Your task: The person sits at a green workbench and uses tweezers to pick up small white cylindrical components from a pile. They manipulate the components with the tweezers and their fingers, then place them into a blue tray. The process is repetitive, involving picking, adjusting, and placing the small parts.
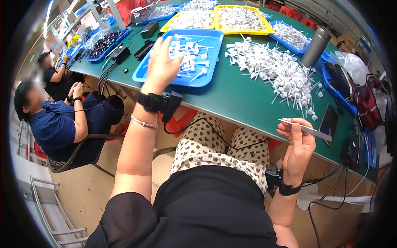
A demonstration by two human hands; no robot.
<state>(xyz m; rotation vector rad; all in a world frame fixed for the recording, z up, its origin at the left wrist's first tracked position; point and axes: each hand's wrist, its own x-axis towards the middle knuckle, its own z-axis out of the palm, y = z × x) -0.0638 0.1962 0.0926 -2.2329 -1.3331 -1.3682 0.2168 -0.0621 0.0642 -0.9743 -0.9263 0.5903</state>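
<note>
My left hand (162, 64) is over the left side of a shallow blue tray (202, 80), with its fingers apart and nothing visible in them. Small white plastic pieces (191, 58) with thin stems and wider heads lie scattered in this tray. Near the table's front edge, my right hand (298, 142) is closed around slim silver tweezers (316, 132). Their narrow tip points left, away from the palm. Beyond the right hand, a large loose heap of similar white stemmed pieces (273, 68) covers part of the green table (235, 99).
Yellow trays (271, 29) of white pieces line the back. To the right stand a grey bottle (316, 47), a dark phone (329, 120) and a red bag (368, 103). A tray of dark parts (103, 43) lies far left; a seated person (58, 115) is nearby. Cables run from my wrist straps.
</note>
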